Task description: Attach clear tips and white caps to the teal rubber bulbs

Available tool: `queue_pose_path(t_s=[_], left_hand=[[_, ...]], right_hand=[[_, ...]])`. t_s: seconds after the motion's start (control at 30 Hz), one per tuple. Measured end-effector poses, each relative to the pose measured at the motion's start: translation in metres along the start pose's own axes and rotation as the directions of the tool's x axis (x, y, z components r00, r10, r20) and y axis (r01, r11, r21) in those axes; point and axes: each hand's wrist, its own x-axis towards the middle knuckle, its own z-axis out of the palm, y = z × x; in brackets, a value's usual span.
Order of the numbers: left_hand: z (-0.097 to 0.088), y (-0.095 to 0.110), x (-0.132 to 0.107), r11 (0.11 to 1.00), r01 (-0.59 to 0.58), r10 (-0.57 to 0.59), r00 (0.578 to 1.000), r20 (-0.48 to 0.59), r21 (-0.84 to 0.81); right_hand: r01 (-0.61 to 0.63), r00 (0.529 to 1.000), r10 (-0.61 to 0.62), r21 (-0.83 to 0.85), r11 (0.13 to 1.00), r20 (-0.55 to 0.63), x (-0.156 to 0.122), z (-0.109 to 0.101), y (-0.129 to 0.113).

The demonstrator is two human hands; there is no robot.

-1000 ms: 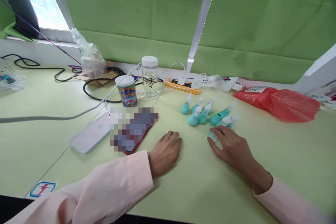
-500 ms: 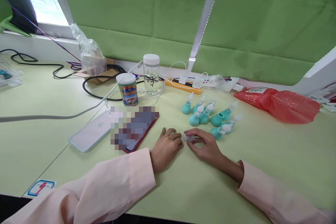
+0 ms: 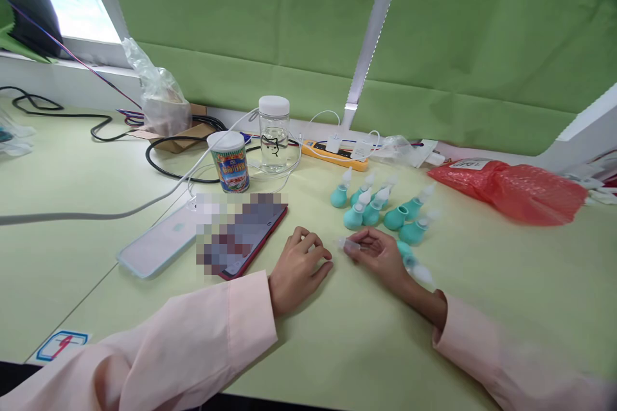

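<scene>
My right hand (image 3: pixel 380 262) pinches a small translucent plastic nozzle (image 3: pixel 349 244) between thumb and fingertips, just above the table. Close to its left, my left hand (image 3: pixel 299 271) rests on the tabletop with loosely bent, parted fingers and nothing in them. Several teal bulb nasal aspirators with whitish tips stand beyond the right hand, among them an aspirator (image 3: pixel 357 212) at the front of the group. One teal bulb (image 3: pixel 396 218) shows an open neck without a tip. Another aspirator (image 3: pixel 421 271) lies tipped beside the right wrist, partly hidden by the hand.
Left of my left hand lie a red-edged phone (image 3: pixel 260 241) and a pale phone (image 3: pixel 161 241). Behind them stand a noodle cup (image 3: pixel 232 170) and a lidded clear jar (image 3: pixel 274 144). A yellow power strip (image 3: pixel 332 157) and a red plastic bag (image 3: pixel 525 196) lie farther back.
My left hand has drawn slightly away from the nozzle and its fingers have spread. The nozzle stays in my right hand. The aspirator beside that hand has tipped and shifted toward my wrist.
</scene>
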Motion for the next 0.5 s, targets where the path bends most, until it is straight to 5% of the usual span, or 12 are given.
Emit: queue_pose_path(t_s=[0.27,0.5], left_hand=[[0.000,0.001,-0.001,0.992,-0.108,0.106,0.994,-0.024,-0.068],[0.000,0.000,0.003,0.984,0.010,-0.034,0.991,-0.131,-0.177]], right_hand=[[-0.050,0.996,0.046,0.056,0.997,0.077,0.007,-0.006,-0.006],[-0.288,0.929,0.184,0.313,0.905,0.323,0.003,0.001,-0.006]])
